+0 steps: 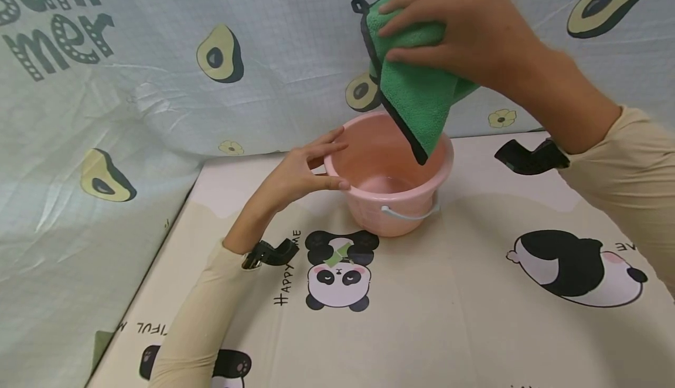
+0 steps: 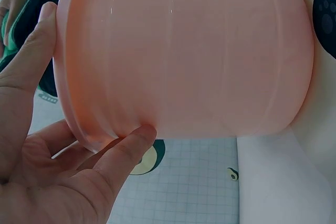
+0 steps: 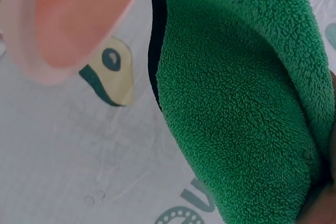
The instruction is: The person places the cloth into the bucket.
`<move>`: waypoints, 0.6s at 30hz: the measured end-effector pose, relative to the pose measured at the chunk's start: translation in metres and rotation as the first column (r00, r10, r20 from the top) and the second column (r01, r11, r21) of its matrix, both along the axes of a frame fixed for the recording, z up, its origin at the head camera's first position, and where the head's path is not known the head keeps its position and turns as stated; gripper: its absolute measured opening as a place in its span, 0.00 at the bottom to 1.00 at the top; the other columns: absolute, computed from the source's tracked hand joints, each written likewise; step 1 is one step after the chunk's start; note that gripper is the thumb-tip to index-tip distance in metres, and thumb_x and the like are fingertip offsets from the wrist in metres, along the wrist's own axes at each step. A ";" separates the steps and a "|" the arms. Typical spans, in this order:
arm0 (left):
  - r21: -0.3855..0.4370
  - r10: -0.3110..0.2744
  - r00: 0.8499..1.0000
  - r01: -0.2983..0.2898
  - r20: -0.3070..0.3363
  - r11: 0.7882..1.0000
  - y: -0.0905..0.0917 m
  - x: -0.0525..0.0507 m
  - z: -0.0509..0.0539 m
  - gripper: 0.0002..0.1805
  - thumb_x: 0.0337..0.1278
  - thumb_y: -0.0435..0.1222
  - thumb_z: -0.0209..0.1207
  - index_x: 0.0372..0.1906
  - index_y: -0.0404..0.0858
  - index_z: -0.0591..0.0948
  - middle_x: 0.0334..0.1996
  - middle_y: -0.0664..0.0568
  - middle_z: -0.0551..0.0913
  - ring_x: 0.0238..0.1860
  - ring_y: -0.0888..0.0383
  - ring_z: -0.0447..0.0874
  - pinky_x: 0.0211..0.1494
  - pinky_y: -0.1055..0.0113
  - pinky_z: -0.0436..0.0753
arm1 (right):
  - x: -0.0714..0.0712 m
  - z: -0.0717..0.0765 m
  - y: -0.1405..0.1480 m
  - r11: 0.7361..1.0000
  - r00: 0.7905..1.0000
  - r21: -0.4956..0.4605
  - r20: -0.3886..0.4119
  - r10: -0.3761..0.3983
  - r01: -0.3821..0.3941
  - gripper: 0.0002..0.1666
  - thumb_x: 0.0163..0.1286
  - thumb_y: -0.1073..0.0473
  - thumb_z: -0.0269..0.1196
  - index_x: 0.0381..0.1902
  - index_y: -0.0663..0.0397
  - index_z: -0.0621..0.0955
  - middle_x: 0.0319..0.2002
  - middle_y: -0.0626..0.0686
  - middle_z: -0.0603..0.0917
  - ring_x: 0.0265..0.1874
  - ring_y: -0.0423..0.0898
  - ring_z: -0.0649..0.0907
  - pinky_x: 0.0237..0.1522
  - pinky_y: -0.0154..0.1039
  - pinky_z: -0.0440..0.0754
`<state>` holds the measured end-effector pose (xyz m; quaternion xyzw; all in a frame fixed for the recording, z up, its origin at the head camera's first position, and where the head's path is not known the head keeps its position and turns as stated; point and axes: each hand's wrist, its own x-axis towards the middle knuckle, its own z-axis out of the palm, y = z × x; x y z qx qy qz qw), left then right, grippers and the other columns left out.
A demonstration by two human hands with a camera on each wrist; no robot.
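Observation:
A pink bucket (image 1: 390,206) with a pale handle stands upright on the table. My left hand (image 1: 300,171) grips its left rim, the thumb on the near side; in the left wrist view the fingers of this hand (image 2: 68,166) lie around the rim and against the outer wall of the bucket (image 2: 189,56). Above the bucket, my right hand (image 1: 464,30) holds a green cloth (image 1: 416,95) with black edging, one corner hanging over the opening. The right wrist view is largely filled by the cloth (image 3: 236,103); only a bit of the hand shows at its right edge.
The table (image 1: 401,317) has a cover printed with pandas. Right behind the bucket hangs a pale sheet (image 1: 290,54) with avocado prints, which continues down the left side of the table.

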<state>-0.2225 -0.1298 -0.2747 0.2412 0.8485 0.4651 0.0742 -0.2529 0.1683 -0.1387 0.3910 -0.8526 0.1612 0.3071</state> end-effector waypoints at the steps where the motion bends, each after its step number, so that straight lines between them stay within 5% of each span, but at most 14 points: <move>1: -0.002 0.001 1.000 -0.001 -0.002 1.000 0.000 0.000 0.000 0.43 0.50 0.40 0.77 0.73 0.42 0.73 0.77 0.70 0.61 0.73 0.58 0.68 0.69 0.62 0.76 | 0.000 -0.001 -0.002 1.000 1.000 0.002 0.008 0.003 -0.003 0.19 0.68 0.52 0.71 0.55 0.52 0.88 0.62 0.53 0.83 0.64 0.55 0.79 0.56 0.60 0.83; 18: 0.011 -0.001 1.000 0.002 -0.003 1.000 0.003 0.000 0.003 0.42 0.50 0.40 0.77 0.73 0.42 0.73 0.77 0.69 0.60 0.73 0.59 0.67 0.69 0.63 0.76 | -0.004 -0.033 0.003 0.987 0.977 0.030 0.149 0.155 -0.161 0.13 0.68 0.57 0.71 0.49 0.52 0.89 0.57 0.53 0.86 0.57 0.56 0.84 0.48 0.56 0.87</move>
